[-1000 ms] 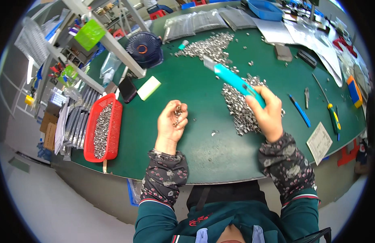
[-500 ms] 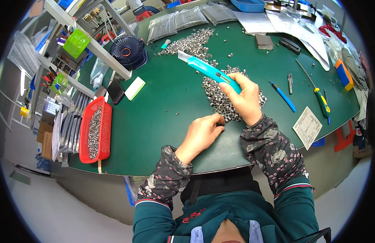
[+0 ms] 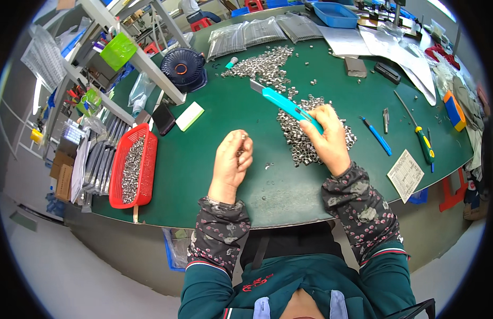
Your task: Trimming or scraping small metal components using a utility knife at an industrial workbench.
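My right hand [image 3: 331, 139] grips a turquoise utility knife [image 3: 281, 102], its blade out and pointing to the far left. Under and beside the knife lies a pile of small metal rings [image 3: 299, 142]. My left hand [image 3: 231, 159] is raised over the green table to the left of that pile, its fingers curled together. A bit of something small shows at its fingertips, but I cannot make out what. A second, looser spread of metal pieces [image 3: 265, 65] lies farther back. On the left stands a red plastic basket [image 3: 146, 183] holding many small metal pieces.
A black fan [image 3: 183, 69], a phone [image 3: 163, 118] and a white-and-green box [image 3: 190, 116] stand left. Bagged metal rods [image 3: 265, 33] line the back. To the right lie a blue pen-like tool [image 3: 376, 136], a green-yellow screwdriver [image 3: 424, 144] and a printed card [image 3: 405, 176].
My left hand has moved from the near edge of the ring pile leftward and up, its fingers now curled in. The right hand keeps the knife almost in place. The view has shifted slightly.
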Demonstrator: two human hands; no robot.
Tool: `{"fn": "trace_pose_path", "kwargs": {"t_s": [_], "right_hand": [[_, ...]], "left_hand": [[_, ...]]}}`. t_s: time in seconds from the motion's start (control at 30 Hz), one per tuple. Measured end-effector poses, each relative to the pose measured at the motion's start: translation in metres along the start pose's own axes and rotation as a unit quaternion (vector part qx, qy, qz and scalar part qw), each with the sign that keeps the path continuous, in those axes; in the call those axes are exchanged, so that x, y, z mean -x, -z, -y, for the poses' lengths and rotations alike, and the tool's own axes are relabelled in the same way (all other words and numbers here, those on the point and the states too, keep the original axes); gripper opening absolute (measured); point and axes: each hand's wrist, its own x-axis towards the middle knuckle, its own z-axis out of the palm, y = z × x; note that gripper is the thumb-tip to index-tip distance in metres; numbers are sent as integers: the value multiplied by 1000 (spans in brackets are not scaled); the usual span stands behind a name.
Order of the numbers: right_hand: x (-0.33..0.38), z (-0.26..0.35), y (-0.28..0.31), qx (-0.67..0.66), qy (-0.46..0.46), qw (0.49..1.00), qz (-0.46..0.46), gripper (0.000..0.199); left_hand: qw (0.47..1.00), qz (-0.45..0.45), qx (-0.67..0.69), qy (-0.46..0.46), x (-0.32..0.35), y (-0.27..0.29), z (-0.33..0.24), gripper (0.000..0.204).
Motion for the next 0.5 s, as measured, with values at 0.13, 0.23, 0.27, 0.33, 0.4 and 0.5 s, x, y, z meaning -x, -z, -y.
{"fn": "trace_pose_path", "kwargs": {"t_s": [0.13, 0.23, 0.27, 0.33, 0.4, 0.5], "right_hand": [[18, 9, 1, 8, -4, 999, 42, 23], [30, 22, 4, 17, -31, 994, 100, 26], [35, 23, 2, 12, -19, 993, 112, 26], [40, 19, 1, 35, 25, 992, 117, 26], [41, 19, 0, 48, 24, 988, 145, 25], [41, 20, -2, 44, 26, 986, 158, 23]], "left_hand": [[999, -49, 12, -9, 9, 24, -7, 11], [998, -50, 36, -18, 13, 37, -6, 10], [997, -55, 44, -13, 15, 38, -5, 10], [997, -49, 59, -5, 11, 38, -2, 11], [996, -47, 71, 0, 9, 41, -1, 13], [996, -26, 80, -7, 9, 45, -1, 14]]}}
